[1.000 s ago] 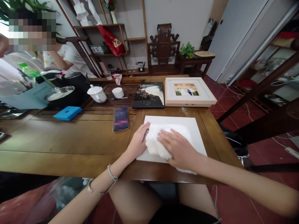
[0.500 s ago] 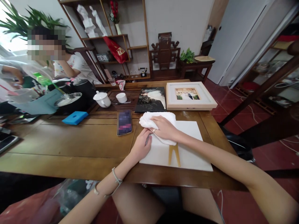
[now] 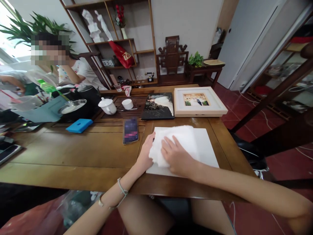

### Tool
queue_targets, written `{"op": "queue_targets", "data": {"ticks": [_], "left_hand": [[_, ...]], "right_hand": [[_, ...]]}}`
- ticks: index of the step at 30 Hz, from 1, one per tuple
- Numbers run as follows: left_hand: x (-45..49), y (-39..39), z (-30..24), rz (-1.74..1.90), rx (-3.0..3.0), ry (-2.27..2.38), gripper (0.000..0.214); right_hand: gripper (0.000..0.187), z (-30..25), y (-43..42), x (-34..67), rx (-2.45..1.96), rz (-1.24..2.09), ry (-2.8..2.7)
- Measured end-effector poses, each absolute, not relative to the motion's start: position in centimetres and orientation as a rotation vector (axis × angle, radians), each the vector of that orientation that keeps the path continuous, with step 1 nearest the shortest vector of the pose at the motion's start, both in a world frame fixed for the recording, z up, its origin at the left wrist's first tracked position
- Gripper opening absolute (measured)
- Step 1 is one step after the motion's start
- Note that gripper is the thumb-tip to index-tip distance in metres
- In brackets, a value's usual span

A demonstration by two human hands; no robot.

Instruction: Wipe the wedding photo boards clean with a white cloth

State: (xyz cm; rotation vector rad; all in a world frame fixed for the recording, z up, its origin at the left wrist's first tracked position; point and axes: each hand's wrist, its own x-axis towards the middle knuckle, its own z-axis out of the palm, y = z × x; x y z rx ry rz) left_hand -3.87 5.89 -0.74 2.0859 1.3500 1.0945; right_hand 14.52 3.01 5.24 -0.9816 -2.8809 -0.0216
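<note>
We count two bare hands over one table point(image 3: 73, 151) of glossy brown wood, and one white cloth point(image 3: 187, 137), fleecy and loosely folded, which lies at the centre of our dial on one smooth, flat, rectangular white board point(image 3: 207, 150). Our right hand point(image 3: 178, 158) rests on the cloth towards six o'clock, its grip nearly flat, fingers fanned across the pile and not wrapped around it. Our left hand point(image 3: 146, 151) sits at nine o'clock, by the board's left edge; the cloth hides part of its fingers, so we cannot tell how far that grip is closed or whether it has hold of anything. One flat phone point(image 3: 130, 130) lies between nine and ten, and farther out, near nine, one matt blue block point(image 3: 79, 125). Towards ten stand two shiny white vessels, a round lidded cup point(image 3: 107, 106) and a small open cup point(image 3: 127, 104). Two pictures lie side by side: a glossy black panel point(image 3: 157, 109) at eleven and a deep, pale-framed picture point(image 3: 200, 101) at one.
</note>
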Motion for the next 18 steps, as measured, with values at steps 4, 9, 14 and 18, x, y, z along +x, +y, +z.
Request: {"op": "queue_targets", "data": {"ticks": [4, 9, 14, 18], "left_hand": [[-4.0, 5.7, -1.1, 1.104, 1.987, 1.368, 0.032], [-3.5, 5.2, -0.2, 1.066, 2.059, 1.375, 0.026], [-3.4, 5.1, 0.3, 1.055, 2.114, 1.388, 0.028], [-3.3, 5.1, 0.3, 1.062, 2.108, 1.397, 0.029]], "right_hand": [[0.055, 6.5, -2.0, 15.6, -0.691, 0.248, -2.95], [0.052, 6.2, -0.1, 18.7, -0.851, 0.307, -2.85], [0.059, 4.0, 5.9, 22.6, -1.394, 0.106, -2.521], [0.053, 3.4, 5.9, 24.1, -1.428, 0.049, -2.439]]}}
